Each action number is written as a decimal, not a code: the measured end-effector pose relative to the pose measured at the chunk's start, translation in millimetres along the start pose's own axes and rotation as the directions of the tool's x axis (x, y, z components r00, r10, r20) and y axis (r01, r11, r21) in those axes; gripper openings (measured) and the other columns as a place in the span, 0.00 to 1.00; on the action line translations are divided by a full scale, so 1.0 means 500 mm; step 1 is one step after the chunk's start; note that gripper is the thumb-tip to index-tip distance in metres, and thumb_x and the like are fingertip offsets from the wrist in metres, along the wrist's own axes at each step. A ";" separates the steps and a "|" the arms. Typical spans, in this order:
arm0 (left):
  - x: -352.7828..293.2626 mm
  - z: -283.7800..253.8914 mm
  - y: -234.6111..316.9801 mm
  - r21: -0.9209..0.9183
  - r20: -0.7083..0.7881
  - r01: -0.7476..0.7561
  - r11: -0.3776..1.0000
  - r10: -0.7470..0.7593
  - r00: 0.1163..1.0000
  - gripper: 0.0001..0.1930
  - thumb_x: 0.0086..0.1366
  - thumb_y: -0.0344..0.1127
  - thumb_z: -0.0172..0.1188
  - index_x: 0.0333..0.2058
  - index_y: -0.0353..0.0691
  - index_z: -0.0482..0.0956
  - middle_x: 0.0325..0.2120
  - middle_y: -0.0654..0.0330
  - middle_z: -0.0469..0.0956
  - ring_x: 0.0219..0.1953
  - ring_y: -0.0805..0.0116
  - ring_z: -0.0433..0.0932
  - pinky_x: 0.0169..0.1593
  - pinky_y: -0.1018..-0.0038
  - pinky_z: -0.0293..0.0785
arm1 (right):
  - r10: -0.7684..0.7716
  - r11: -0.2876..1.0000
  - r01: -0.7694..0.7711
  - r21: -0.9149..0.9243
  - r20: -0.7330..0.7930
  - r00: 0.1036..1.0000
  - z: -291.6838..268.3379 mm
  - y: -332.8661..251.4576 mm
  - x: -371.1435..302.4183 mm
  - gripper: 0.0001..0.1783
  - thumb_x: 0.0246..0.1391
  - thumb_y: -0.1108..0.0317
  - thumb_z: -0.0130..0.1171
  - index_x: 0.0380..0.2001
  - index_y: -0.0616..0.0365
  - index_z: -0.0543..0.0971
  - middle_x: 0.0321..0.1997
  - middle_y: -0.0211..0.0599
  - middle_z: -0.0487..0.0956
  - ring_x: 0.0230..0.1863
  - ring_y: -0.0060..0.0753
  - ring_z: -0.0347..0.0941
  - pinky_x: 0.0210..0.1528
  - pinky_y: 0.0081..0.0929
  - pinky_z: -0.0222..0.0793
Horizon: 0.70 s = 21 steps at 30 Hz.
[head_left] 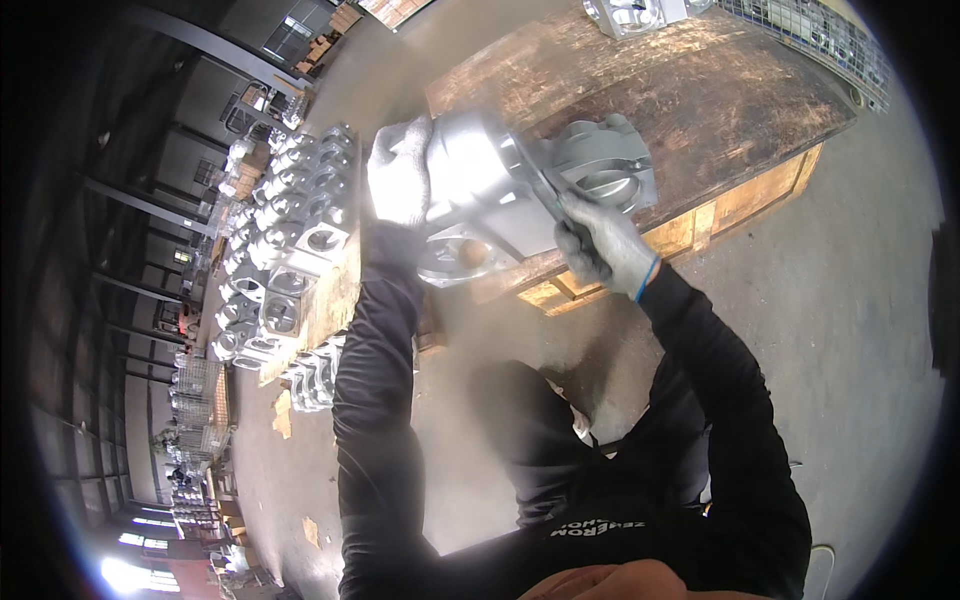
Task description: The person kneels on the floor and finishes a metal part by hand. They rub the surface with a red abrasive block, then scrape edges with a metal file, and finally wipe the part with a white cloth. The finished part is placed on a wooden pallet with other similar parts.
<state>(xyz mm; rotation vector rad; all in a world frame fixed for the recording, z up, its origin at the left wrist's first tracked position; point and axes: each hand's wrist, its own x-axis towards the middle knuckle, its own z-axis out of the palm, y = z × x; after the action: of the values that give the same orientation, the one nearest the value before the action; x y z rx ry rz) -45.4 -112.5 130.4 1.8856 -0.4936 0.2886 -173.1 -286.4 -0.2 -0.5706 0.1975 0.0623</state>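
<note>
A silver metal casting (pixel 470 165) with a rounded body lies at the near left of the wooden workbench, its surface glaring in the light. My left hand (pixel 400 175), in a white glove, is closed on the casting's left end; its fingertips are partly hidden. A white and grey glove covers my right hand (pixel 605 240), which grips a long, flat dark file-like tool (pixel 538 175). That tool lies along the casting's right rim, slightly blurred. Just beyond it a second metal casting (pixel 600 160) with a round opening rests on the bench.
The worn wooden workbench (pixel 720 110) spans the upper right. At its far side stand another casting (pixel 630 15) and a wire mesh basket (pixel 815 40). On the left, rows of castings (pixel 290 220) are stacked on a wooden pallet (pixel 335 295). Cardboard scraps (pixel 283 415) lie on the floor.
</note>
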 end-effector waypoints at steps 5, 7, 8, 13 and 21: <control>0.003 0.000 -0.006 -0.093 0.010 -0.005 0.996 0.006 1.000 0.20 0.70 0.43 0.68 0.49 0.28 0.83 0.43 0.54 0.83 0.45 0.68 0.81 0.53 0.72 0.76 | 0.014 0.988 -0.008 -0.154 0.042 0.999 0.014 -0.046 0.015 0.17 0.77 0.52 0.51 0.45 0.52 0.80 0.22 0.23 0.74 0.13 0.15 0.64 0.13 0.13 0.58; 0.003 -0.001 -0.013 -0.042 -0.009 0.027 0.999 -0.027 1.000 0.20 0.71 0.42 0.68 0.49 0.28 0.83 0.42 0.53 0.83 0.45 0.67 0.81 0.53 0.71 0.76 | -0.014 0.986 0.022 -0.163 0.046 0.999 0.023 -0.063 0.020 0.17 0.77 0.52 0.50 0.42 0.52 0.79 0.22 0.24 0.75 0.12 0.16 0.64 0.13 0.14 0.58; 0.005 -0.002 -0.017 -0.034 0.008 -0.068 0.997 0.069 0.998 0.20 0.70 0.42 0.68 0.49 0.28 0.83 0.42 0.53 0.84 0.44 0.67 0.81 0.53 0.71 0.76 | 0.031 0.990 -0.033 -0.134 -0.019 0.999 0.026 -0.071 0.023 0.17 0.78 0.52 0.50 0.40 0.52 0.79 0.22 0.24 0.75 0.12 0.16 0.64 0.13 0.15 0.58; 0.017 -0.004 -0.032 -0.133 0.027 -0.056 0.990 0.060 0.998 0.17 0.71 0.42 0.69 0.47 0.32 0.81 0.34 0.55 0.84 0.33 0.73 0.81 0.36 0.74 0.78 | -0.101 0.868 0.169 -0.466 0.167 0.981 0.045 -0.121 0.028 0.20 0.77 0.53 0.50 0.35 0.55 0.79 0.19 0.27 0.75 0.11 0.18 0.64 0.11 0.16 0.57; 0.011 -0.003 -0.024 -0.063 0.021 -0.026 0.998 0.027 0.999 0.22 0.71 0.43 0.67 0.50 0.25 0.82 0.42 0.49 0.84 0.46 0.65 0.82 0.54 0.70 0.77 | -0.067 0.790 0.105 -0.604 0.085 0.994 0.085 -0.164 0.035 0.27 0.77 0.57 0.49 0.72 0.58 0.72 0.31 0.34 0.83 0.21 0.13 0.73 0.14 0.10 0.60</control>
<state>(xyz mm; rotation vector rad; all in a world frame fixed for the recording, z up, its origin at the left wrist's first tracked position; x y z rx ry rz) -34.9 -108.7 123.5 1.8245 -0.5372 0.2670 -139.4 -332.2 74.7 -1.2266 0.0881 0.0531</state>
